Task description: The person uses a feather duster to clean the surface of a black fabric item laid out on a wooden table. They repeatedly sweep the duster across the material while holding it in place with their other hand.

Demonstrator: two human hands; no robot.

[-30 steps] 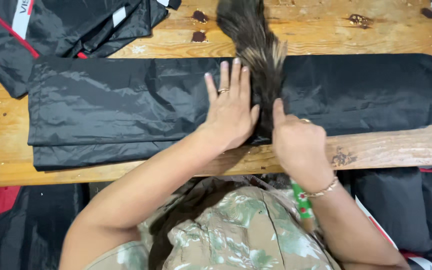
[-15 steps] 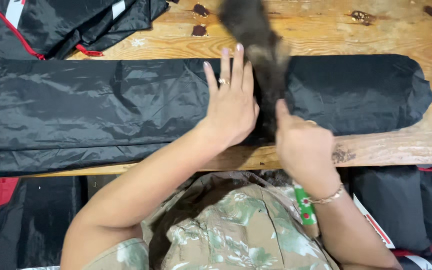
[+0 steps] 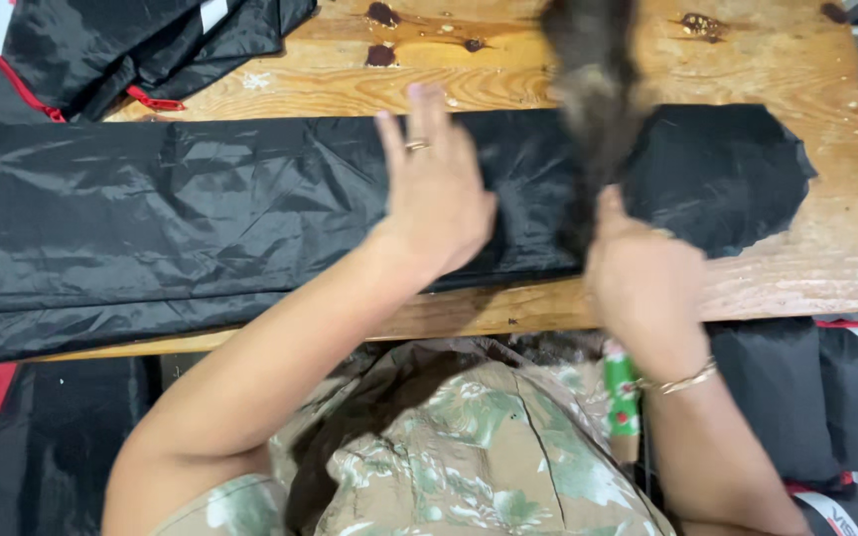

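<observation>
- Head view: black fabric (image 3: 201, 218) lies on the table (image 3: 826, 268), long axis left to right.
- Left hand (image 3: 434, 203) presses flat and open on its middle.
- Right hand (image 3: 643, 283) sits just right, at the near edge; its grip is hidden.

Person's top (image 3: 449, 447) – short-sleeved, pale green-and-tan floral print, both arms bare below it. Left hand (image 3: 436, 199) has a thin ring on one finger. Right hand (image 3: 643, 288) – slim gold-toned bracelet at the wrist. Long dark hair hangs down front.
</observation>
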